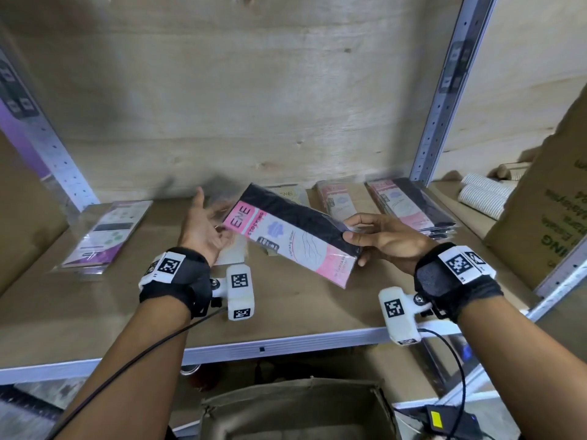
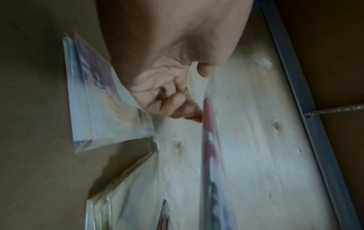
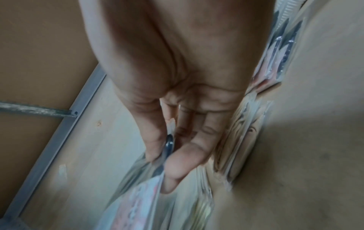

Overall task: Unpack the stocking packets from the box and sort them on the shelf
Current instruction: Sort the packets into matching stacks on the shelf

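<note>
A stocking packet (image 1: 292,239), pink and white with a black stocking inside, hangs tilted above the shelf board (image 1: 95,312). My right hand (image 1: 349,231) pinches its right end between thumb and fingers; the right wrist view shows that pinch (image 3: 163,155) on the packet's edge (image 3: 138,194). My left hand (image 1: 209,223) is at the packet's pink left end, thumb lifted clear and fingers loosely curled against it. The left wrist view shows a fingertip of that left hand (image 2: 177,105) touching the packet, edge-on (image 2: 206,140). The open cardboard box (image 1: 295,408) stands below the shelf.
On the shelf lie purple packets (image 1: 104,236) at the left, a beige packet (image 1: 287,195) at the back, and two pink piles (image 1: 340,201) (image 1: 409,201) to the right. Behind the metal upright (image 1: 444,100) are stacked paper cups (image 1: 482,195) and a big carton (image 1: 546,217).
</note>
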`<action>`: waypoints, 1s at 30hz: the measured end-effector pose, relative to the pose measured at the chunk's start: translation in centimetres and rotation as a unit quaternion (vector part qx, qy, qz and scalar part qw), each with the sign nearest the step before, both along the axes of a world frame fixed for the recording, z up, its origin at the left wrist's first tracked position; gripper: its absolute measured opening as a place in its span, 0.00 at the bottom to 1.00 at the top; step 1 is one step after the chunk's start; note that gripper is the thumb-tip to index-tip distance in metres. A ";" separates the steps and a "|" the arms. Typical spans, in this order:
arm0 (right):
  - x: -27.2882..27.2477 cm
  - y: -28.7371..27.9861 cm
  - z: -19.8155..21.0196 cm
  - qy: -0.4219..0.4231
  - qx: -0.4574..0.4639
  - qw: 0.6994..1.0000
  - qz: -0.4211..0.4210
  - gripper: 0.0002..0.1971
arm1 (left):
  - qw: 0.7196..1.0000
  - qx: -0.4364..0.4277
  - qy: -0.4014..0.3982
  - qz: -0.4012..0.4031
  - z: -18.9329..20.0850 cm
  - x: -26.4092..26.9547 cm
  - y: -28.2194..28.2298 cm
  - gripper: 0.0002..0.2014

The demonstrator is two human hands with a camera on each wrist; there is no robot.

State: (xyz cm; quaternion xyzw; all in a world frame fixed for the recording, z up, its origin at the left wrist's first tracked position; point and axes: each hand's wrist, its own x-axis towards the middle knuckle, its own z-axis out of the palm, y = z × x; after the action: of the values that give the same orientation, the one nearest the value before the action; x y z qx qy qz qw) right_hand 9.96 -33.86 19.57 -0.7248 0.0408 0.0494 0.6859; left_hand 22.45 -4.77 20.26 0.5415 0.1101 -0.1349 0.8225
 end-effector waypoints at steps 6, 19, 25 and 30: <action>0.1 0.3 -0.1 0.009 0.088 0.995 -0.047 0.08 | 0.983 0.093 -0.055 -0.146 -0.3 -1.7 -2.2 0.35; -0.6 4.1 -0.3 0.030 0.041 0.997 -0.066 0.21 | 0.888 0.202 -0.202 -0.362 -0.7 -5.7 -4.2 0.21; -1.2 4.1 0.4 -0.019 0.175 0.984 0.008 0.04 | 0.908 0.097 -0.169 -0.370 -0.3 -5.1 -2.3 0.19; -2.1 3.2 -0.8 -0.030 0.193 0.981 0.008 0.12 | 0.922 0.103 -0.159 -0.338 -0.3 -5.3 -3.0 0.18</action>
State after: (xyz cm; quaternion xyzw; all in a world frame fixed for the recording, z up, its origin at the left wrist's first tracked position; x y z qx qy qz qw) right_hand 7.84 -30.65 18.72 -0.5799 0.0037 0.0403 0.8137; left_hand 17.17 -7.78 19.94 0.6427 -0.1982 -0.3046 0.6744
